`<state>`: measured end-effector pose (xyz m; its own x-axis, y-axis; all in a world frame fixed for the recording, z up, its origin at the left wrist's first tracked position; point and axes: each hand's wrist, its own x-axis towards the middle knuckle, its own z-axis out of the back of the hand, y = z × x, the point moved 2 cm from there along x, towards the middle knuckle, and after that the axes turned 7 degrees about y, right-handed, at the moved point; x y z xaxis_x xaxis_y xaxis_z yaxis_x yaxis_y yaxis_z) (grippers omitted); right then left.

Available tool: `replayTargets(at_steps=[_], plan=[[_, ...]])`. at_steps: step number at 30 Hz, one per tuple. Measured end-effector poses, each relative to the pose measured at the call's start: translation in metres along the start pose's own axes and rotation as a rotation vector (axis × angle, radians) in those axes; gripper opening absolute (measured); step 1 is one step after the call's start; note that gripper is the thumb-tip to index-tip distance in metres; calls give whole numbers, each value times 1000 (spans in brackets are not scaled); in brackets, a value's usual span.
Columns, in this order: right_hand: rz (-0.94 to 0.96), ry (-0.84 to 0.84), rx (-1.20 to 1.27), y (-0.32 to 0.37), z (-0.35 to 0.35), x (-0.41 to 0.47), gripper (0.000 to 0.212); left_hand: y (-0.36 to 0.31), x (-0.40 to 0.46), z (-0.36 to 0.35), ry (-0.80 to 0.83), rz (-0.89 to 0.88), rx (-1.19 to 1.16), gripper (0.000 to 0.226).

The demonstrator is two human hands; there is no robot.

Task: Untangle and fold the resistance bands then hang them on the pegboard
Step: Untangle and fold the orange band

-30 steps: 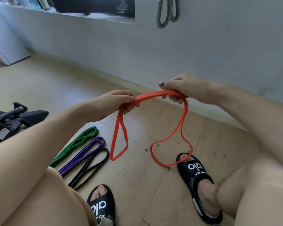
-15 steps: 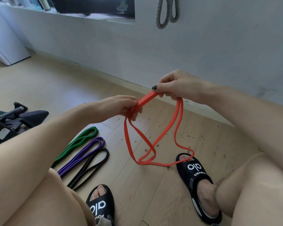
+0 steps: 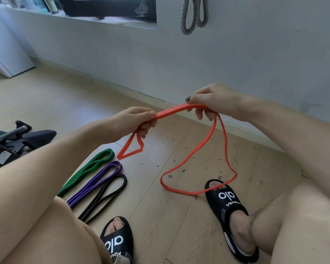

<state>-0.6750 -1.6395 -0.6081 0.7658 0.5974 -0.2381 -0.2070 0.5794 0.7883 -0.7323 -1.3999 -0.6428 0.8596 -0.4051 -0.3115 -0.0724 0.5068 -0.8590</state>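
An orange resistance band (image 3: 193, 152) is stretched between both hands above the floor. My left hand (image 3: 135, 121) grips one doubled end, and a short loop hangs below it. My right hand (image 3: 211, 102) pinches the band farther right; from there a long loop drops to the floor by my right sandal. Folded flat on the floor at the left lie a green band (image 3: 88, 167), a purple band (image 3: 97, 181) and a black band (image 3: 107, 193), side by side. A grey band (image 3: 193, 15) hangs on the wall at the top.
I sit with both knees up; black sandals (image 3: 231, 208) are on my feet. Dark exercise equipment (image 3: 17, 140) lies on the wooden floor at the far left. A white cabinet (image 3: 6, 54) stands in the back left corner. The grey wall runs close in front.
My hands have moved apart, stretching the doubled orange band flat between them. The loop under my left hand has shortened and the long loop under my right hand has opened wider.
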Motion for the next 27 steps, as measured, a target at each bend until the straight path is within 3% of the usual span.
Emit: replayTargets(at_steps=[5,8,17,27], plan=[[6,144,-38,14,-30,5,46,-16,2,-14,53,-80,7,38],[48,184,-22,19,-35,7,42,-17,3,-18,74,-80,14,44],[32,58,56,5,-2,-3,38,0,-5,-2,74,21,38,42],[0,187,-13,13,-29,3,42,-9,-3,-8,31,-9,-3,44]])
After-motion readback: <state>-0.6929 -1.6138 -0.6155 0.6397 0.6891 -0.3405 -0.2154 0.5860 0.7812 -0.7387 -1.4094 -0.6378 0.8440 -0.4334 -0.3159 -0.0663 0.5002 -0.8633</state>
